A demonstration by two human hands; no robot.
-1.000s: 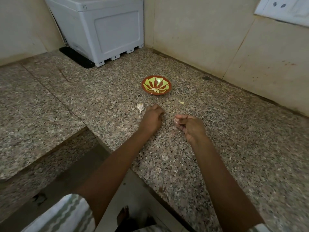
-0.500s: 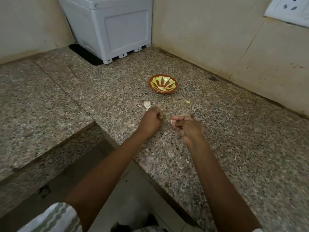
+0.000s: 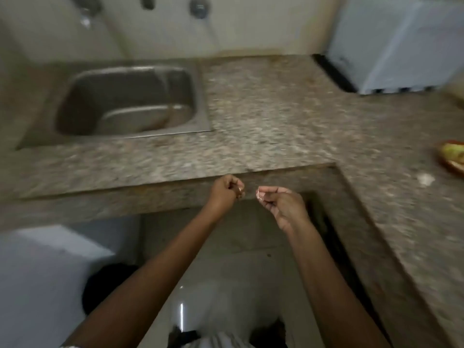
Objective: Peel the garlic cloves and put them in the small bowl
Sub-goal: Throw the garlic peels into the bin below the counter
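Your right hand [image 3: 278, 204] is pinching a pale garlic piece [image 3: 259, 195]; your left hand [image 3: 227, 190] is curling, contents indeterminable. Both are hovering off the counter [image 3: 263, 116], well apart from the small bowl [image 3: 450, 158]: any slackening pinch is risking a floor drop.

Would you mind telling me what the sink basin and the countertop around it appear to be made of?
The sink looks like stainless steel with a dull brushed finish: it is grey metal with soft pale light streaks along its walls and rim. The countertop looks like granite or a similar stone, going by its speckled brown, grey and white grain. Motion blur hides whether it is polished.
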